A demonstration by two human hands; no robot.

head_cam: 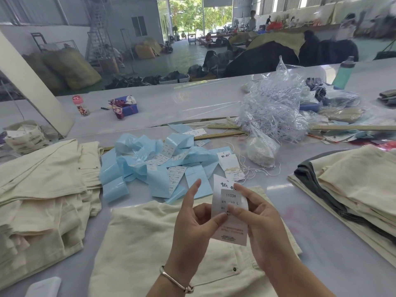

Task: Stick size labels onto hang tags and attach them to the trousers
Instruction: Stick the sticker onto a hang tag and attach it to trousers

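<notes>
**Inspector:** State the position of the hang tag.

**Assistant:** The hang tag point(230, 213) is a stiff white card, a long rectangle with a pointed top, held upright above the cream trousers point(162, 249) on the table point(321, 232). The left hand point(192, 224) pinches its left edge between thumb and curled fingers, index finger raised straight. The right hand point(260, 219) pinches the right edge, thumb pressed on the size label point(232, 200).

**Inspector:** Legible writing?

**Assistant:** The label reads "1103#", with an "L" lower down. Brush-style black characters sit at the tag's top. The fine print at its foot is too small to read.

**Inspector:** Material of the trousers?

**Assistant:** Coarse woven cream cloth, lying flat, a small dark rivet near a pocket seam. A stack of similar cream trousers point(42, 189) lies to the left; a folded pile point(353, 189) to the right holds cream pieces with one dark grey layer.

**Inspector:** Beyond the hands?

**Assistant:** Glossy pale-blue backing strips point(137, 159) in a curled heap, several printed labels mixed in. Just beside them, a bundle of tags point(231, 166) with white strings. Behind, a clear crinkled plastic bag point(276, 112) of what appear to be plastic fasteners, and a wooden ruler point(220, 136).

**Inspector:** Anything worn?

**Assistant:** A smooth silver bangle point(175, 279) on the left wrist.
</notes>
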